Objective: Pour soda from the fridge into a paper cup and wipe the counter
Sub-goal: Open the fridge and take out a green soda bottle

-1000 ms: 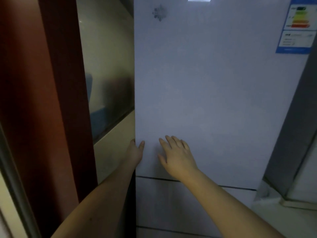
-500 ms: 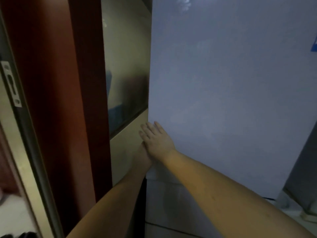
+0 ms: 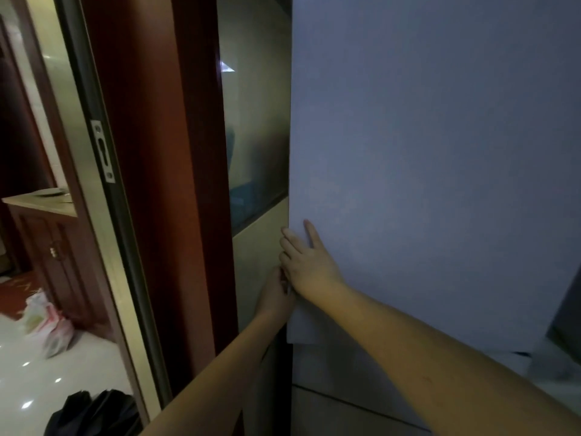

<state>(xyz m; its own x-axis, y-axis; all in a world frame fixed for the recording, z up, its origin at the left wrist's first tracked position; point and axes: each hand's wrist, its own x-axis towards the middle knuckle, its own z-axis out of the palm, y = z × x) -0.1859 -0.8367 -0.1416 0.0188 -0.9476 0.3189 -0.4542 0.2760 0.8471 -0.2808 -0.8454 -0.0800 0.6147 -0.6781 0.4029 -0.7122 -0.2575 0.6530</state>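
Head view: both hands (image 3: 306, 265) on smooth fridge door (image 3: 440, 184)

Dim, soft picture — edges bowed, floor glints.

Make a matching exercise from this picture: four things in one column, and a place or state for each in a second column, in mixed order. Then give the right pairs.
Things
1. right hand
2. left hand
3. fridge door
4. wooden door frame

Places or states
A. reddish brown, upright, left of the fridge
B. pale, fills the right part of the view
C. on the door's left edge, fingers curled around it
D. lower at that edge, partly hidden behind the other hand

Pairs: 1-C, 2-D, 3-B, 4-A
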